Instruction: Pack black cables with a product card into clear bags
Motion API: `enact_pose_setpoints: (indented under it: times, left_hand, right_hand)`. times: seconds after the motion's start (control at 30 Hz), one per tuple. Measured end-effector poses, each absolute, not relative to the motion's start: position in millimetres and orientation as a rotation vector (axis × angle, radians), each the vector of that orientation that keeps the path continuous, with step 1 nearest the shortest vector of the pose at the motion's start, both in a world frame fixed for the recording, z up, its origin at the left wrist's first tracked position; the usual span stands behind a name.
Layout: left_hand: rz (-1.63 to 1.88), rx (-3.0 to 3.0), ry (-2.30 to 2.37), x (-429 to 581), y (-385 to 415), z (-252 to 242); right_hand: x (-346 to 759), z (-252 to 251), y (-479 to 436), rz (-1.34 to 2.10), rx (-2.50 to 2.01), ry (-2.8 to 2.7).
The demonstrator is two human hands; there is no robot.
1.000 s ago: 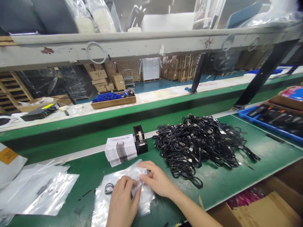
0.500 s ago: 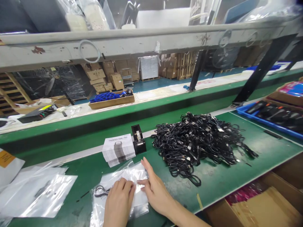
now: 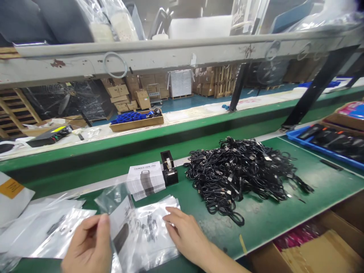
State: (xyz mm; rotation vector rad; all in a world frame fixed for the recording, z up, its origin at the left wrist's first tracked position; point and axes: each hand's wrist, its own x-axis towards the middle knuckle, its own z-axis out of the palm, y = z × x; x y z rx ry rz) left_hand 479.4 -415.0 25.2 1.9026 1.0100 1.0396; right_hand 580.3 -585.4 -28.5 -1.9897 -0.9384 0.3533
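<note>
Bags of clear plastic sit in a flat stack (image 3: 155,227) on the green worktop (image 3: 270,223), right in front of the person. The left hand (image 3: 88,246) pinches one clear bag (image 3: 121,227) by its left edge, between thumb and fingers, and holds it tilted up off the stack. A white sheet with a dark shape shows inside it. The long side of this bag runs away from the person, from near to far. The right hand (image 3: 184,235) lies open and flat, with its fingers on the right part of the stack, gripping nothing. So the lifted bag is at the left hand, and the right hand is just beside it, on its right.

More filled bags (image 3: 48,227) lie to the left, near the left hand. Behind the stack stands a pile of booklets (image 3: 145,180), with a black tape holder (image 3: 170,172) just beside it. A big heap of black cables (image 3: 239,170) lies to the right, apart from the right hand, with bare green room between. The near edge of the worktop is close to the wrists, and cardboard boxes (image 3: 318,250) sit below it on the right.
</note>
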Motion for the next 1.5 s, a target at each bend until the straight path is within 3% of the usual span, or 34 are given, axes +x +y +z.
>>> enact_pose_setpoints:
  times: [0.23,0.4,0.57,0.77,1.03,1.27,1.5]
  left_hand:
    - [0.802,2.018,0.477,502,-466,-3]
    - [0.609,1.721,0.588,503,-477,-18]
    - [1.095,1.844,0.721,497,-440,-3]
    - [0.444,1.439,0.588,488,-406,12]
    - [0.46,1.633,0.768,494,-421,9]
    - [0.451,1.63,0.656,493,-418,12]
    - [0.44,1.297,0.557,509,-426,6]
  right_hand:
    - [562,-9,-571,0.629,-1.445,-0.522]
    - [568,-10,-548,0.751,-1.134,-0.155]
    - [578,10,-540,0.633,-1.215,-0.378]
    - [584,46,-544,0.655,-1.124,-0.561]
    - [605,33,-565,0.597,-1.389,-0.597]
    - [616,24,-586,0.572,-1.482,-0.696]
    - [619,14,-591,0.409,-1.556,-0.788]
